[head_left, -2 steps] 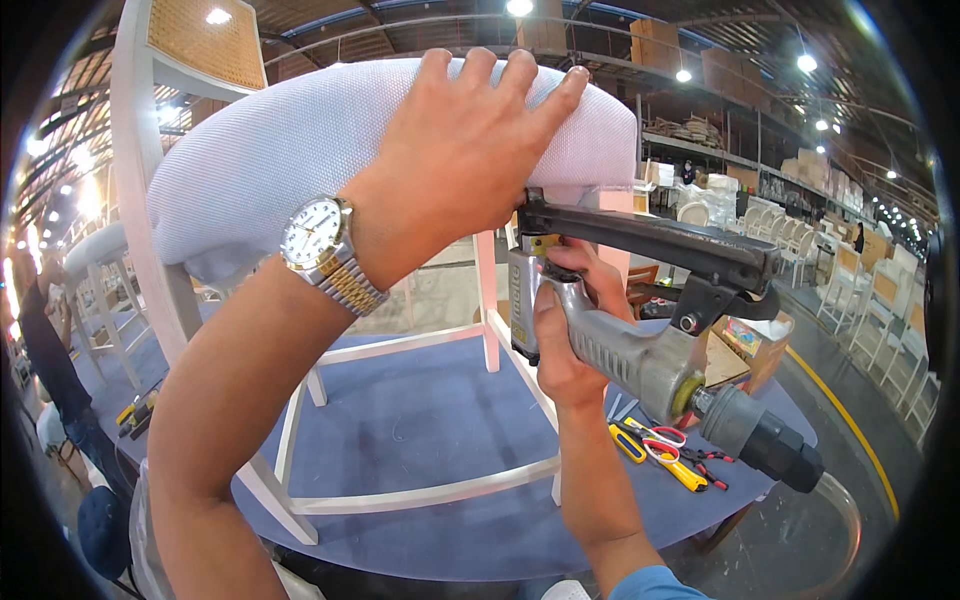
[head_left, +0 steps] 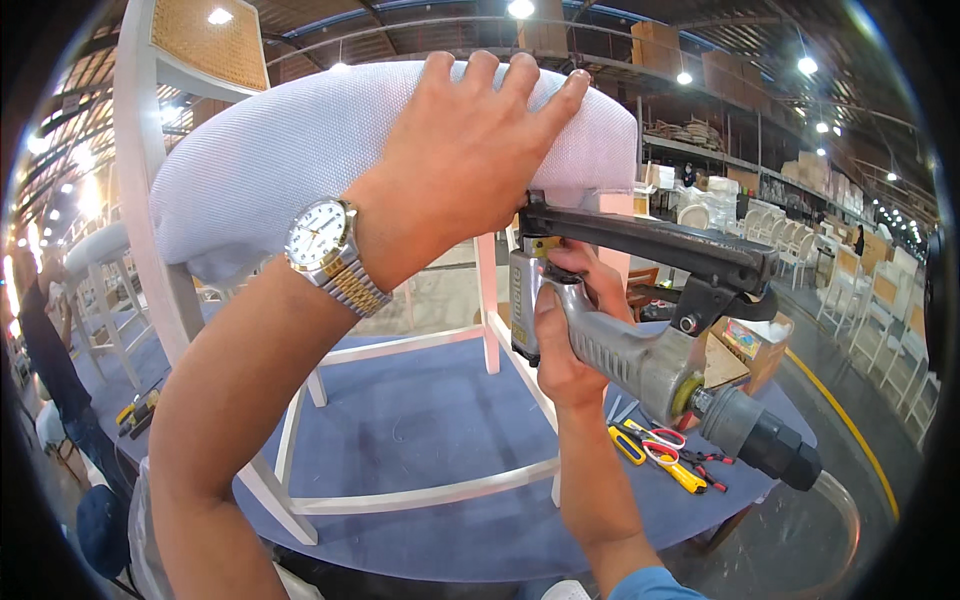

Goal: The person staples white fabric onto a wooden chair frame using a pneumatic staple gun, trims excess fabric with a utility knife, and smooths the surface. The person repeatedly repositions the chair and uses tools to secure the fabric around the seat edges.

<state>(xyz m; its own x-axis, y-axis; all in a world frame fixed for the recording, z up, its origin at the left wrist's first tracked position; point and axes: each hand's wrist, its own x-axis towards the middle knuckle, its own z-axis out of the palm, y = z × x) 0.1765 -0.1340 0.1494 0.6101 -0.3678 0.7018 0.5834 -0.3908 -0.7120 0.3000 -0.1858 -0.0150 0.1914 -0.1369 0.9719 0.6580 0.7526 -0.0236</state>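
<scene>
**Left hand and chair seat sitting a hair lower in view than in the earlier frame; right hand and pneumatic gun barely shifting**

A blue-covered bench is carrying a white chair, which is standing upright with its cane-panelled back rising at the upper left. Its seat, wrapped in pale mesh fabric, is bulging across the top of the view. At the seat's lower front edge, the gun is holding its black magazine uppermost, the tip just beside the heel of the left hand; whether it is touching the seat, I cannot tell. Both hands are working: the left is lying spread over the seat, fingers reaching its top edge, while the right is closing around the gun's grey body. A two-tone metal watch is circling the left wrist. Red-and-white-handled scissors and a yellow cutter are lying on the bench, right of the chair.
</scene>
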